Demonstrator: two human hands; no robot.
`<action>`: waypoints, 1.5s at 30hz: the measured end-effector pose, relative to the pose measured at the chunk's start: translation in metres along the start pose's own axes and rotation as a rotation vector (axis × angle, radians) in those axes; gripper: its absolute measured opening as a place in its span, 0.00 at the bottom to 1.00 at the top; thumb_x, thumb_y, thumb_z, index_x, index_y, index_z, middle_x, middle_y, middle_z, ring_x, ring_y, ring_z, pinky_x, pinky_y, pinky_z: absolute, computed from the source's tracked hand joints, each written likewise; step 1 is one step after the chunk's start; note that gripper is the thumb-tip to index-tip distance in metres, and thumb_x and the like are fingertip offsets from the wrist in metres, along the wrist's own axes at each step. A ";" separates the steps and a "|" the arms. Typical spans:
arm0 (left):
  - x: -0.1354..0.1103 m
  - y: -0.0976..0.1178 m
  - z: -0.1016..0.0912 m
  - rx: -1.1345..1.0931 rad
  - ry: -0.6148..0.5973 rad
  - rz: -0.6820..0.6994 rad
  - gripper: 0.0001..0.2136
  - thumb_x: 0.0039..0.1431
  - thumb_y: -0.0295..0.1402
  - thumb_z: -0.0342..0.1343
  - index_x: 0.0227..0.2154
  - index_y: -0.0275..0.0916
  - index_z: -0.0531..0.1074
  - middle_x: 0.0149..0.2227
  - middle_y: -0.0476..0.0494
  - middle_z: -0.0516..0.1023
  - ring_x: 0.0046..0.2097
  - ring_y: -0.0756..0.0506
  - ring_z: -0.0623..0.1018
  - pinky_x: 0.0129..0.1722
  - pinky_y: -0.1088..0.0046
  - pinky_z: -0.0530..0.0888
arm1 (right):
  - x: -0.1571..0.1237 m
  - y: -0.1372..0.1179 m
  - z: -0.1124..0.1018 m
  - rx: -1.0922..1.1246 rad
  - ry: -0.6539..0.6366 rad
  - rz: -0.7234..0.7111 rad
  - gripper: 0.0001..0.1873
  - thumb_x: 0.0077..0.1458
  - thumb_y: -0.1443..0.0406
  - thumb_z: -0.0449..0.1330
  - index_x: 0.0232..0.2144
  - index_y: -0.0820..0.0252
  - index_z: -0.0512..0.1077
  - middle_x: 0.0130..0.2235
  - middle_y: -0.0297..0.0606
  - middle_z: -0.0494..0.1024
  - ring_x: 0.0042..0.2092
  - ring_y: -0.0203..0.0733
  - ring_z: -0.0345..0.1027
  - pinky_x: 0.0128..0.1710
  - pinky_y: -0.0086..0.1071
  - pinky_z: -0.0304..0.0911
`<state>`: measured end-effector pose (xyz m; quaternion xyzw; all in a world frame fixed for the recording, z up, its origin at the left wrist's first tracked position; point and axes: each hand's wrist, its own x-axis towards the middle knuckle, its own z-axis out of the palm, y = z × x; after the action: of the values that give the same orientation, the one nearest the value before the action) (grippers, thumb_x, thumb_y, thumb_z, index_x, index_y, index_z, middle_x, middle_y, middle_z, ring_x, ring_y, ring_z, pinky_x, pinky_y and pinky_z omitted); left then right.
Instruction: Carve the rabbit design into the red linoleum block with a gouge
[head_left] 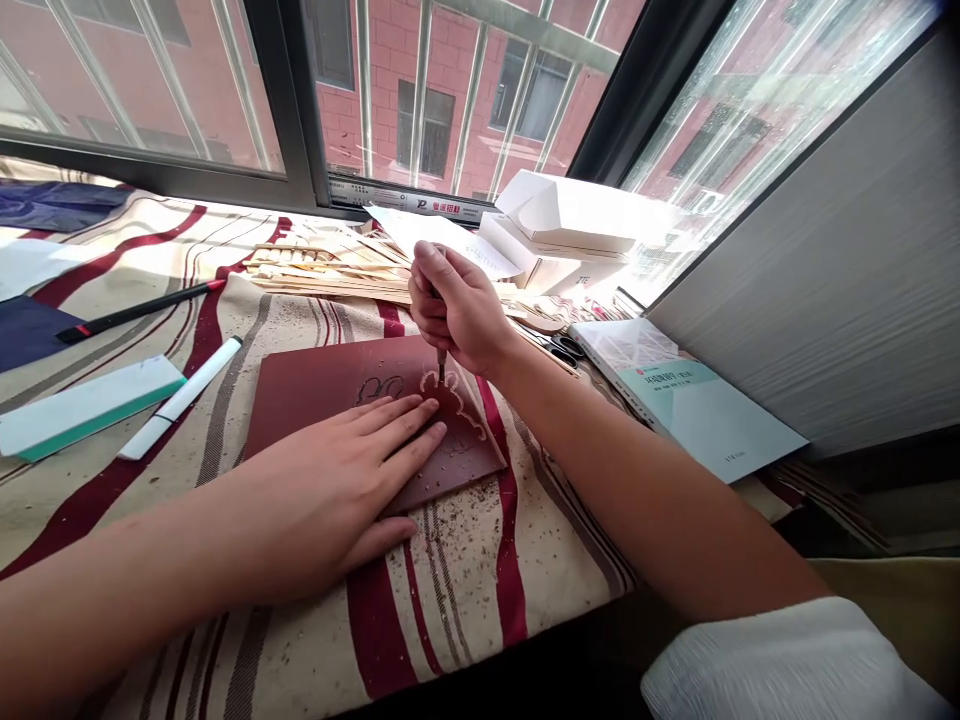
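Note:
A reddish-brown carving block lies flat on the striped cloth, with curly lines cut and drawn on its face. My left hand rests flat across the block, fingers stretched toward the carved part, thumb over the near edge. In a fist, my right hand grips an upright carving tool, most of its handle hidden by the fingers. The tool's tip meets the block at a pale, scalloped outline, just beyond my left fingertips. Small shavings are scattered over the block and the cloth in front of it.
Thin wooden sticks and a white box stand by the window. To the right lie black-handled scissors and a book. A white marker, a white-and-green box and a black pen-like stick lie left.

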<state>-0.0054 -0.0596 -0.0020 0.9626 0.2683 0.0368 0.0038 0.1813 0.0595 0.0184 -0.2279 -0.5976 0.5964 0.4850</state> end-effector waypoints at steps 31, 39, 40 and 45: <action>-0.003 -0.009 0.016 0.010 0.094 -0.030 0.31 0.75 0.48 0.46 0.73 0.38 0.66 0.77 0.37 0.60 0.75 0.31 0.66 0.72 0.47 0.67 | 0.014 0.007 -0.003 0.126 -0.093 0.248 0.28 0.74 0.48 0.55 0.26 0.54 0.53 0.20 0.20 0.46 0.20 0.28 0.33 0.17 0.22 0.33; -0.002 -0.009 0.014 0.027 0.105 -0.013 0.31 0.75 0.47 0.46 0.73 0.35 0.65 0.76 0.33 0.61 0.75 0.31 0.66 0.73 0.48 0.67 | 0.015 0.013 0.014 -0.001 0.460 0.113 0.23 0.76 0.61 0.55 0.27 0.52 0.53 0.20 0.20 0.51 0.18 0.28 0.39 0.16 0.24 0.39; -0.002 -0.009 0.014 0.029 0.110 -0.010 0.31 0.75 0.47 0.46 0.73 0.35 0.65 0.76 0.33 0.62 0.75 0.30 0.66 0.73 0.47 0.67 | 0.014 0.014 0.013 0.005 0.498 0.086 0.22 0.76 0.62 0.54 0.27 0.52 0.53 0.20 0.20 0.51 0.18 0.28 0.40 0.17 0.24 0.39; -0.003 -0.008 0.014 0.030 0.110 -0.005 0.30 0.74 0.47 0.47 0.72 0.36 0.67 0.76 0.32 0.63 0.74 0.29 0.68 0.71 0.45 0.69 | 0.007 0.012 0.000 0.088 0.229 0.114 0.24 0.76 0.56 0.56 0.27 0.53 0.54 0.20 0.20 0.50 0.18 0.27 0.38 0.17 0.25 0.36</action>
<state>-0.0112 -0.0538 -0.0161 0.9584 0.2710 0.0858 -0.0253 0.1749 0.0680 0.0091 -0.3068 -0.4978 0.6186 0.5248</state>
